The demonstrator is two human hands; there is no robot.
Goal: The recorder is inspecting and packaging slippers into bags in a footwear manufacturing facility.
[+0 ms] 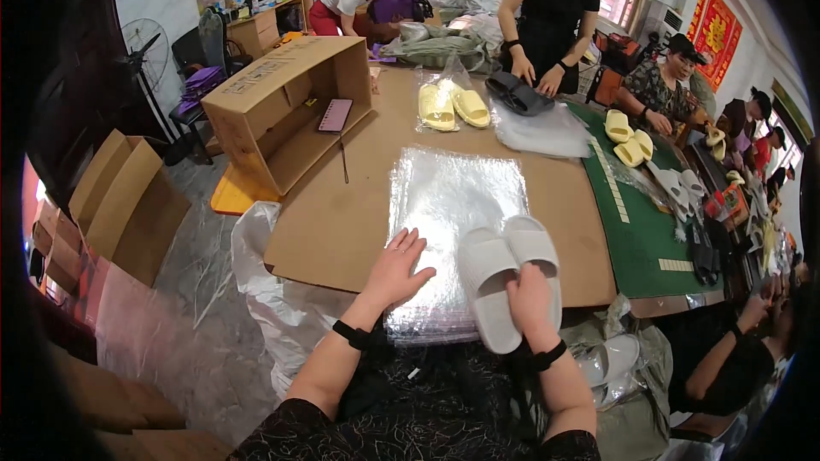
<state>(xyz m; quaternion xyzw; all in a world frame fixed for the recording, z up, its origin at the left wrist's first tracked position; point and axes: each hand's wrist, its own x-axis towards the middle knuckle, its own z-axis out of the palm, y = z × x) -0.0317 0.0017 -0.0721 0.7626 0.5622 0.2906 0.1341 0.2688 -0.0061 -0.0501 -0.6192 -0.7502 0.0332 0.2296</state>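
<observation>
Under right hand [531,300], gripped white slippers [506,271] partly hidden; left hand [398,269] flat, fingers spread, on plastic bags [453,196].

Bare forearms, a black band on each wrist, and dark clothing with a fine pale pattern.

White slippers [506,277] — silvery clear bags [448,196]

Matt foam, glossy film, raw cardboard

The white slippers [508,277] look like soft matt foam, lightly textured. The stack of clear plastic bags [453,205] is glossy and crinkled, catching glare. The brown cardboard sheet [342,222] and open carton [286,111] are dull, smooth paperboard.
</observation>
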